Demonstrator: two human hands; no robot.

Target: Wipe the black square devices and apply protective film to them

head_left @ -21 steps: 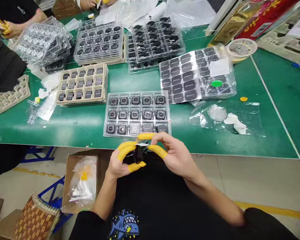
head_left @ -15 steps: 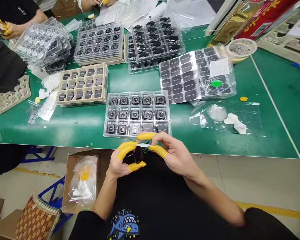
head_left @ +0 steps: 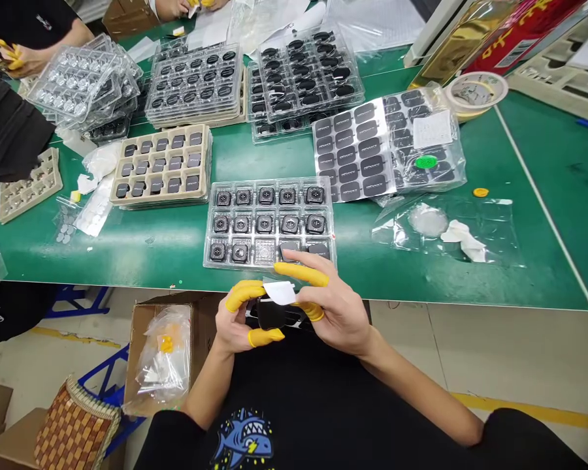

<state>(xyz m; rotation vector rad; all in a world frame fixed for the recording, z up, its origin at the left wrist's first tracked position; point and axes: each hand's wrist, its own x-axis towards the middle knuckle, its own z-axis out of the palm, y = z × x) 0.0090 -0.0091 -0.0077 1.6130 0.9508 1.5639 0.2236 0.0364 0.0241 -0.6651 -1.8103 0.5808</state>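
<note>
Just off the near edge of a green tabletop (head_left: 396, 277), the person's left hand (head_left: 235, 313) clamps a black square piece (head_left: 271, 316) between a yellow-cotted thumb below and yellow-cotted fingers above. Over the piece's upper edge lies a white paper tab (head_left: 281, 293), curved and catching the light; whether it is stuck to the piece I cannot tell. The right hand (head_left: 340, 310) pinches the tab's right side between its fingertips, while another yellow-cotted finger reaches out above it.

Directly beyond the hands, on the tabletop, sits a clear plastic tray (head_left: 264, 252) with three rows of five pockets. Twelve black square units with round centres fill the two far rows and the left end of the near row; two plain dark ones lie at its right end, partly behind the right hand. Up and to the left stands a beige tray (head_left: 204, 156) of dark grey squares. To the right, a white sheet of dark rounded labels (head_left: 357, 151) lies against plastic-wrapped label sheets bearing a green oval sticker (head_left: 426, 162).
</note>
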